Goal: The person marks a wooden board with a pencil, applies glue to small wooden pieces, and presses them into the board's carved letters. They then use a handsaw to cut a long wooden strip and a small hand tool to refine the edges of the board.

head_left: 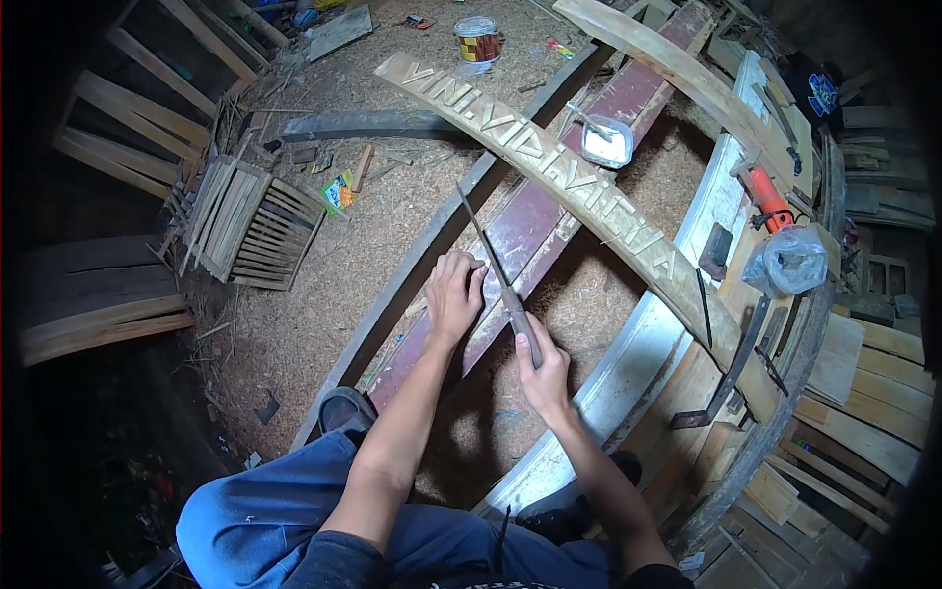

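My right hand is closed around the brown handle of a long, narrow, dark-bladed hand tool. Its blade points up and to the left, over the maroon board; whether it is a saw or a knife I cannot tell. Against that board rests my left hand, fingers curled and thumb close to the blade. What lies under those fingers is hidden. Across the board, beyond both hands, runs a long curved wooden plank with raised carved letters.
A tub of white stuff with a brush stands on the maroon board. At right lie a red power tool, a plastic bag and a try square. A slatted wooden piece and a paint can sit on the shavings-covered floor.
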A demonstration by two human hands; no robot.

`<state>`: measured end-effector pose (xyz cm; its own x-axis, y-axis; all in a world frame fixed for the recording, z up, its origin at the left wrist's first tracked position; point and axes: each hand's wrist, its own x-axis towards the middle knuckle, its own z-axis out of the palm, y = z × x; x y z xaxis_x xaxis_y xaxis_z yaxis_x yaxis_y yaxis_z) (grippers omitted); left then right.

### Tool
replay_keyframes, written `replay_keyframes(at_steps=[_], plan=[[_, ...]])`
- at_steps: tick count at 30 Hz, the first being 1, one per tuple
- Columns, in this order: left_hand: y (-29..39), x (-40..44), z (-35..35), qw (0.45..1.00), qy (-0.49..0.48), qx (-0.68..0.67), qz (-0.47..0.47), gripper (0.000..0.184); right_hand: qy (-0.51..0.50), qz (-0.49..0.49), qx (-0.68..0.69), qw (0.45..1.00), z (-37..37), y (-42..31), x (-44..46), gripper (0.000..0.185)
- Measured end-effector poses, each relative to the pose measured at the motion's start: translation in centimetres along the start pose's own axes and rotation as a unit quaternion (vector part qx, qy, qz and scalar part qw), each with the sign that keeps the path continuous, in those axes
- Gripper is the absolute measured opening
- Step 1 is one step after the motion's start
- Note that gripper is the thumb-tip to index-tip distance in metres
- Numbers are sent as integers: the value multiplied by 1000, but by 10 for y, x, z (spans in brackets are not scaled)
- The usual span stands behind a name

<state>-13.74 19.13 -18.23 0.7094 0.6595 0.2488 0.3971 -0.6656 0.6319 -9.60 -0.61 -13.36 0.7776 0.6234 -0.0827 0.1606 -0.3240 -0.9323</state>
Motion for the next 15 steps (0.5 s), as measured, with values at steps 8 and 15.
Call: replay_keyframes(at_steps=[8, 15], plan=[[-3, 1, -4, 999, -37, 3, 10, 8, 12, -37, -25, 999, 12, 7, -12, 48], [-11, 13, 0, 985, -54, 15, -165, 33, -8, -21, -59, 998, 13, 9, -18, 49]])
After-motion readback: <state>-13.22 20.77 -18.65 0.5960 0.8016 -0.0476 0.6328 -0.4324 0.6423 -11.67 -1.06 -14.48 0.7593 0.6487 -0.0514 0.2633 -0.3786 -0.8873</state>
